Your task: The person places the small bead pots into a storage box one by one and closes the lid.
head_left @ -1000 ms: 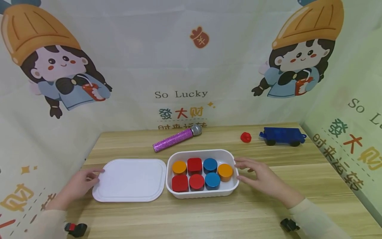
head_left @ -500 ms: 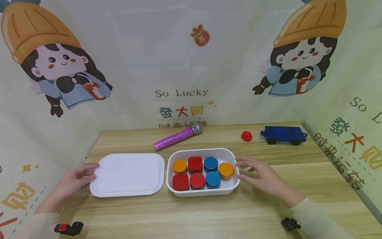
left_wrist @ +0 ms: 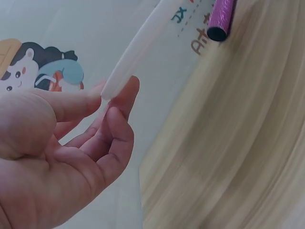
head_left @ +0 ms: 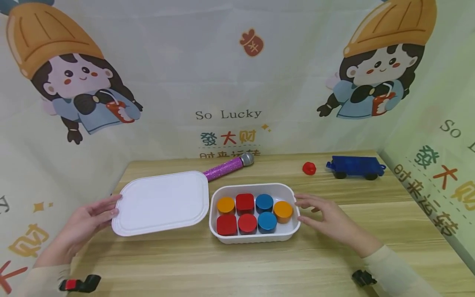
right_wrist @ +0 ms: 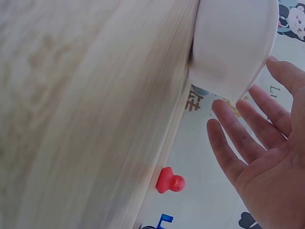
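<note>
A white lid (head_left: 163, 204) is raised off the table at a tilt, its far right corner in front of the microphone. My left hand (head_left: 83, 225) pinches its left edge; the left wrist view shows the lid's rim (left_wrist: 126, 64) between thumb and fingers. To the lid's right stands a white box (head_left: 256, 238) without a cover. Inside sit red (head_left: 247, 223), blue (head_left: 267, 222) and orange (head_left: 283, 211) blocks, some round, some square. My right hand (head_left: 328, 218) is at the box's right end, fingers extended, with fingertips touching its rim in the right wrist view.
Behind the box lies a purple glitter microphone (head_left: 224, 169) with a silver head. A small red rubber duck (right_wrist: 169, 180) and a blue toy wagon (head_left: 355, 167) stand at the back right. A printed cloth (head_left: 170, 82) hangs behind the table.
My left hand has taken hold of the lid and lifted it off the table, tilting it up and away. The right hand and the box have stayed in place.
</note>
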`<action>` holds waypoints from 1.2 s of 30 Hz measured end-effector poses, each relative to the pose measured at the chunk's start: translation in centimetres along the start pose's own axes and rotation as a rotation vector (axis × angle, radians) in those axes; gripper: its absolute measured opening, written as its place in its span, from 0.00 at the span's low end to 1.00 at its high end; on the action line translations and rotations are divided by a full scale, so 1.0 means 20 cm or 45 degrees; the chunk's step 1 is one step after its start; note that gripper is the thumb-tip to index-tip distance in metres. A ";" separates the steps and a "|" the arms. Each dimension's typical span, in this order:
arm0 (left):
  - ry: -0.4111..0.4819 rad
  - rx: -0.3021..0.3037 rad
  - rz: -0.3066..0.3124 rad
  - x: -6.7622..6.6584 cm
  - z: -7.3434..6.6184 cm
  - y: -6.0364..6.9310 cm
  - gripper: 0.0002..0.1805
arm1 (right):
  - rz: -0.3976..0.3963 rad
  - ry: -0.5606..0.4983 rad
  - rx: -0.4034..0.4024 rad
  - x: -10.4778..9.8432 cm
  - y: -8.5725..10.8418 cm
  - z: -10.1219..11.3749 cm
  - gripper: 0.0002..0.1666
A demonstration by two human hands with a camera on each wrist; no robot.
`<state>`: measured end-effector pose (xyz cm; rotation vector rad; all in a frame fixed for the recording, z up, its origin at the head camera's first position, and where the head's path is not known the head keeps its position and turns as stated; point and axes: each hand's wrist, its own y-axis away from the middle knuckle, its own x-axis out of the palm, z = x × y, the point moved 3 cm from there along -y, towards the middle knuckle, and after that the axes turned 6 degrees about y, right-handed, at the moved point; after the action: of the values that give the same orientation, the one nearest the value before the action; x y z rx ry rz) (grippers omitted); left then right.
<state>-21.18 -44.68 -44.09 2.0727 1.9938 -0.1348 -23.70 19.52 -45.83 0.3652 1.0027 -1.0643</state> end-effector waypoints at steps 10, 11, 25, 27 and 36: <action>0.194 0.084 0.090 0.22 -0.10 -0.02 0.28 | -0.004 0.016 -0.003 0.00 0.00 0.01 0.23; 0.201 0.084 0.101 0.26 -0.11 -0.03 0.28 | -0.003 0.017 0.003 0.00 0.00 0.00 0.23; 0.240 0.083 0.164 0.69 -0.18 -0.13 0.33 | -0.005 0.003 -0.010 0.00 0.00 -0.01 0.23; 0.241 0.075 0.167 0.74 -0.18 -0.13 0.33 | -0.013 0.006 -0.015 0.00 0.00 -0.01 0.23; 0.286 0.046 0.170 0.87 -0.17 -0.12 0.32 | -0.025 0.004 -0.021 0.01 0.01 0.00 0.23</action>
<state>-23.12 -26.84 -45.34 2.3266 1.9784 0.0932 -23.54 19.52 -45.98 0.3446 1.0193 -1.0732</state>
